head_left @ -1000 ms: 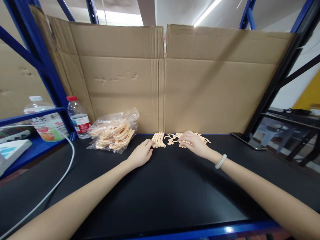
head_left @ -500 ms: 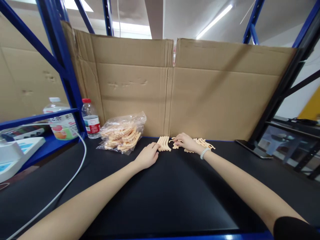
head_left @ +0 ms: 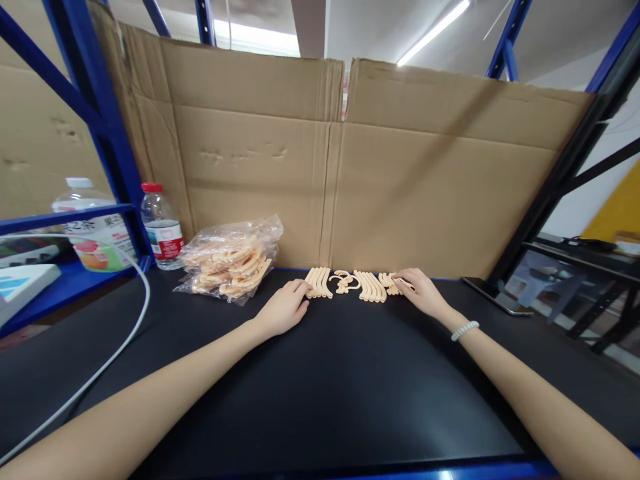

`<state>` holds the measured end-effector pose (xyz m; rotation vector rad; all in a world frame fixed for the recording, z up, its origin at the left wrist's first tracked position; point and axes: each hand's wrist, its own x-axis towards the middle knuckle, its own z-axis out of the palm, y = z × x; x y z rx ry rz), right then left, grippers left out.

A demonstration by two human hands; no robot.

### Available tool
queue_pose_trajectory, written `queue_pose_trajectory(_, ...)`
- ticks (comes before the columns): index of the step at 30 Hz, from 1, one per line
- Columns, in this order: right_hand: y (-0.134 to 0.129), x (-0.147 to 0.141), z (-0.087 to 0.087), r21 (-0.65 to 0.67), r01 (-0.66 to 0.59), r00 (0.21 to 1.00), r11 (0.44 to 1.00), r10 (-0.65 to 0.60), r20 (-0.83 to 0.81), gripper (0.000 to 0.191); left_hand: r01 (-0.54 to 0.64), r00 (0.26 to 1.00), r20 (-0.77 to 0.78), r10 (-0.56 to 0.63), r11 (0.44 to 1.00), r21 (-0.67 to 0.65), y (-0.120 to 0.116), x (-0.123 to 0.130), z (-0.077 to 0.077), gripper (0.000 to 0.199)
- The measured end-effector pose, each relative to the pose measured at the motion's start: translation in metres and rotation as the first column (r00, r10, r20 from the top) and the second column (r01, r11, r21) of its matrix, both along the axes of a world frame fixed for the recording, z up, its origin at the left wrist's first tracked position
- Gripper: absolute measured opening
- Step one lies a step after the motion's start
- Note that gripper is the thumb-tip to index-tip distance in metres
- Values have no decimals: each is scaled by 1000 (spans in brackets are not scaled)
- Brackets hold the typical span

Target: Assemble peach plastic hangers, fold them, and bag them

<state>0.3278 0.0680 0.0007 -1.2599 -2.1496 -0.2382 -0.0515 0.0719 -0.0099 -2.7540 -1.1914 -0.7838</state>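
Several cream-coloured curved pieces lie side by side in a left row [head_left: 319,283] on the black table [head_left: 345,373]. My left hand [head_left: 284,308] rests at the left edge of this row, fingers together and touching it. Another row of curved pieces [head_left: 371,287] lies to the right, with a few loose hooked pieces [head_left: 343,281] between the two rows. My right hand [head_left: 423,292], a beaded bracelet on its wrist, is over a small pile of pieces [head_left: 390,283] at the right, fingertips on them; whether it grips one is unclear.
A clear bag of similar pieces [head_left: 233,260] sits at the back left, beside a red-capped bottle [head_left: 163,230]. A white cable [head_left: 120,347] crosses the left side. A phone-like dark slab [head_left: 495,295] lies at the back right. Cardboard [head_left: 425,180] stands behind.
My right hand has moved right, from the middle pieces to the right pile, uncovering the loose pieces and right row. My left hand stays by the left row. The view has shifted slightly.
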Motion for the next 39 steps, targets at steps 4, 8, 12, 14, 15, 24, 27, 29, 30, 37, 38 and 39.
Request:
queue_pose_trajectory(4,6,30,-16,-6,71,997,997,-71,-15,37,0,1000,-16,0,1000,10,2,-1,0,27)
queue_pose_trajectory(8,11,40,-21,-46,87,996,995,-87,-9,41,7,999,-34,-7,1000,12,3,0,1,27)
queue_pose_trajectory(12,11,35,-24,-102,62,998,993,-59,35,44,24,999,-31,-24,1000,9,3,1,2,26)
queue_pose_trajectory(14,9,32,-25,-118,69,997,991,-64,51,49,27,999,-24,-27,1000,8,3,1,3,26)
queue_pose_trajectory(15,8,31,-26,-123,76,996,989,-69,57,51,27,999,-19,-27,1000,9,3,0,3,26)
queue_pose_trajectory(24,6,26,-28,-160,105,991,981,-91,97,56,35,999,7,-35,999,19,5,0,2,25)
queue_pose_trajectory(27,5,25,-28,-168,103,991,980,-86,106,55,35,999,1,-35,999,11,5,0,2,26)
queue_pose_trajectory(29,4,24,-28,-167,97,991,981,-79,109,53,34,999,-3,-34,999,7,5,0,2,26)
queue_pose_trajectory(30,3,24,-28,-166,92,991,982,-74,110,52,32,999,-4,-32,999,5,5,0,2,26)
queue_pose_trajectory(37,4,23,-30,-142,82,991,986,-66,118,42,37,999,-15,-37,999,0,4,1,5,25)
queue_pose_trajectory(38,5,23,-30,-139,85,990,987,-68,120,41,37,999,-17,-37,999,-1,4,1,5,25)
queue_pose_trajectory(39,5,23,-31,-138,86,990,987,-69,121,41,37,999,-20,-37,999,-3,3,1,5,25)
